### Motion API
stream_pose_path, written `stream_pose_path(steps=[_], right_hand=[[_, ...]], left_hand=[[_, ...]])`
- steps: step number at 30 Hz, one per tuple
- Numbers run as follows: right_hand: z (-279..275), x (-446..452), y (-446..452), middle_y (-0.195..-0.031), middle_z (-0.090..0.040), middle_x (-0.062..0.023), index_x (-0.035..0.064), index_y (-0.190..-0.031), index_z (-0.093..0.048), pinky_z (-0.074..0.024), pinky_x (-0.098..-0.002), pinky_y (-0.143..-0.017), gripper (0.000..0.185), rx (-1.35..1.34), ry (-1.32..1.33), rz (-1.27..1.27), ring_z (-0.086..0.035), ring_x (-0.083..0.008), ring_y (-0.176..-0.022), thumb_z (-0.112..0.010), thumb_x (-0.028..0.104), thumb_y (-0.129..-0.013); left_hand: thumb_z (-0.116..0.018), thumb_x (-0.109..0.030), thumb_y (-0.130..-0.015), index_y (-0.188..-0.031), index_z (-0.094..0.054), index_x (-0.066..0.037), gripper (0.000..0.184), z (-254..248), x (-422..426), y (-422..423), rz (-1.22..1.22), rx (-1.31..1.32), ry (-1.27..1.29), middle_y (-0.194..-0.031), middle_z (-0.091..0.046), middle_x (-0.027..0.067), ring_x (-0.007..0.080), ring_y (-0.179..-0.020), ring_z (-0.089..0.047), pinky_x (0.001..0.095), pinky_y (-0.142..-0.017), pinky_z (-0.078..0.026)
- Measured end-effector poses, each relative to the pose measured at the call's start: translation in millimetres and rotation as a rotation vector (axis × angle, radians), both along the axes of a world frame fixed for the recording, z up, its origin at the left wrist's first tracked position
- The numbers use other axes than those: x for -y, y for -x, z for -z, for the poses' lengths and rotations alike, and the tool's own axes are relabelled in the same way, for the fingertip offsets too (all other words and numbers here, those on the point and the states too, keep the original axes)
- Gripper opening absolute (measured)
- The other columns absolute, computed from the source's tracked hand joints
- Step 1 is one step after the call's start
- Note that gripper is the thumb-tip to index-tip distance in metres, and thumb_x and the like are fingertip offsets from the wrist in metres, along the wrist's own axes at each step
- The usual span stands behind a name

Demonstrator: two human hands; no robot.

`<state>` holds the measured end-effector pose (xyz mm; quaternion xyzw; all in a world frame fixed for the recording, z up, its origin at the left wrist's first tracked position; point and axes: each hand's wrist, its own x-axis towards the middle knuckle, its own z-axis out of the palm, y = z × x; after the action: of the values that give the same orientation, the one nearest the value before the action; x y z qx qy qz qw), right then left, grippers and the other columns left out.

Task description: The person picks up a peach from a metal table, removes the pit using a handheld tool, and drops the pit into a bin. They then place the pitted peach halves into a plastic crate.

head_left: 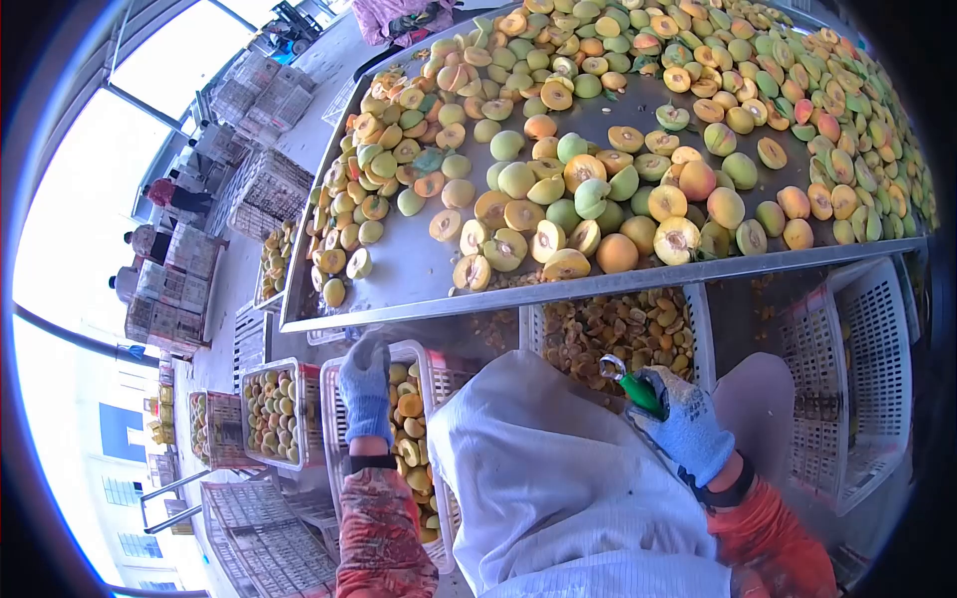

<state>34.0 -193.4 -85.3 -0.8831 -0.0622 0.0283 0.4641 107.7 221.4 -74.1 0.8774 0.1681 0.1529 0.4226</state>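
Evidently the green-handled tool (644, 395) is gripped in the right hand (688, 431), gloved fingers wrapped round the handle and the metal ring head (611, 367) clear of them. In this view the tool lies in front of a white perforated crate (702, 334) of cut fruit pieces (648, 324); height above them not readable. Handling, as judged: light and stiff, handle perhaps slippery when wet with juice; best held low on the green grip, fingers off the ring. Left hand (366, 391), also gloved: fingers close together, at the edge of a second crate (330, 439) holding halved fruit (410, 406); fingertips dark and blurred, so whether they pinch anything cannot be told. Beyond both hands, a metal sorting table (598, 291) bears many apricot-like fruits (617, 253), whole and halved. These probably handle as light, firm-skinned and easily bruised, the cut faces slick; take them around the rounded side. A pale apron (578, 488) covers the lap. Further off, stacked crates (269, 189) and people (179, 194), small and washed by glare.
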Motion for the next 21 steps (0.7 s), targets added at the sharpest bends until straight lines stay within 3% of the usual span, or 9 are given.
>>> stream_pose_path(steps=[1,5,7,8,13,15,16,18,21], right_hand=[[-3.3,2.5,-0.8,-0.092,-0.063,-0.0171,0.0079,-0.109,-0.053,-0.05,-0.043,-0.066,0.04,0.08,0.046,-0.044,-0.063,-0.0355,-0.079,-0.07,0.02,-0.075],[-14.2,6.8,5.1,-0.09,-0.063,-0.0162,0.0081,-0.109,-0.054,-0.0507,-0.0414,-0.064,0.042,0.033,-0.019,0.137,-0.063,-0.0357,-0.078,-0.071,0.022,-0.074],[-19.2,15.1,10.0,-0.09,-0.063,-0.0165,0.0071,-0.11,-0.054,-0.051,-0.0413,-0.065,0.044,-0.083,0.018,0.167,-0.063,-0.0361,-0.079,-0.072,0.023,-0.074],[-17.9,19.6,13.6,-0.091,-0.063,-0.0167,0.0066,-0.111,-0.053,-0.0511,-0.0415,-0.065,0.045,-0.133,0.051,0.157,-0.063,-0.0362,-0.079,-0.072,0.023,-0.074],[-2.4,27.3,16.0,-0.088,-0.064,-0.0162,0.0051,-0.112,-0.052,-0.0513,-0.0397,-0.064,0.044,0.02,0.142,0.009,-0.064,-0.0338,-0.076,-0.071,0.021,-0.076],[-3.0,17.9,14.1,-0.086,-0.063,-0.0151,0.0043,-0.111,-0.053,-0.0504,-0.0364,-0.065,0.04,0.048,-0.319,0.099,-0.065,-0.0301,-0.074,-0.07,0.019,-0.077],[-12.2,14.0,13.5,-0.086,-0.063,-0.0151,0.0043,-0.111,-0.053,-0.0504,-0.0364,-0.065,0.04,0.048,-0.32,0.091,-0.065,-0.0301,-0.074,-0.07,0.019,-0.077],[-36.4,8.1,9.3,-0.085,-0.063,-0.0157,0.0041,-0.112,-0.054,-0.0494,-0.0338,-0.067,0.04,-0.414,-0.293,0.173,-0.065,-0.028,-0.075,-0.069,0.018,-0.078],[-13.3,-1.3,19.1,-0.086,-0.064,-0.017,0.0047,-0.113,-0.055,-0.0494,-0.0347,-0.067,0.041,-0.257,-0.255,0.031,-0.065,-0.0289,-0.076,-0.069,0.02,-0.078]], left_hand=[[-0.065,-0.016,-0.08,-0.108,-0.062,-0.002,0.031,-8.2,21.5,-30.4,-0.005,-0.123,0.088,-0.103,-0.065,0.0103,0.0187,-0.092,-0.062,0.0297,-0.082,-0.048],[-0.067,-0.042,-0.073,-0.125,-0.05,-0.011,0.063,-24.3,112.6,-120.8,0.107,-0.57,-0.709,-0.11,-0.062,0.0153,0.0327,-0.1,-0.059,0.0406,-0.09,-0.043],[-0.075,-0.035,-0.068,-0.123,-0.05,-0.009,0.066,21.8,104.1,-152.2,0.2,-0.578,-0.499,-0.106,-0.063,0.0161,0.0319,-0.1,-0.06,0.0382,-0.086,-0.046],[-0.068,-0.034,-0.073,-0.122,-0.05,-0.009,0.058,47.5,95.0,-164.2,0.345,-0.604,-0.482,-0.112,-0.06,0.016,0.0314,-0.103,-0.058,0.0398,-0.087,-0.046],[-0.069,-0.024,-0.073,-0.116,-0.055,-0.006,0.049,35.2,117.4,-137.9,0.26,-0.484,-0.621,-0.108,-0.061,0.0134,0.0266,-0.1,-0.06,0.0367,-0.086,-0.048],[-0.065,-0.014,-0.078,-0.116,-0.055,-0.004,0.04,23.1,116.3,-116.0,0.414,0.082,0.371,-0.105,-0.061,0.0105,0.0243,-0.095,-0.061,0.0343,-0.083,-0.051],[-0.063,-0.014,-0.08,-0.116,-0.054,-0.004,0.039,7.7,119.8,-96.3,0.304,0.066,0.582,-0.101,-0.061,0.0121,0.023,-0.087,-0.062,0.0317,-0.073,-0.054],[-0.059,-0.02,-0.085,-0.119,-0.051,-0.003,0.039,-25.6,125.9,-58.0,0.139,0.008,1.082,-0.097,-0.061,0.0141,0.0219,-0.075,-0.064,0.0305,-0.059,-0.057],[-0.058,-0.026,-0.085,-0.123,-0.049,-0.004,0.045,-1.8,107.9,-14.3,0.336,-0.189,1.653,-0.099,-0.061,0.0163,0.0259,-0.074,-0.064,0.0335,-0.061,-0.057]])
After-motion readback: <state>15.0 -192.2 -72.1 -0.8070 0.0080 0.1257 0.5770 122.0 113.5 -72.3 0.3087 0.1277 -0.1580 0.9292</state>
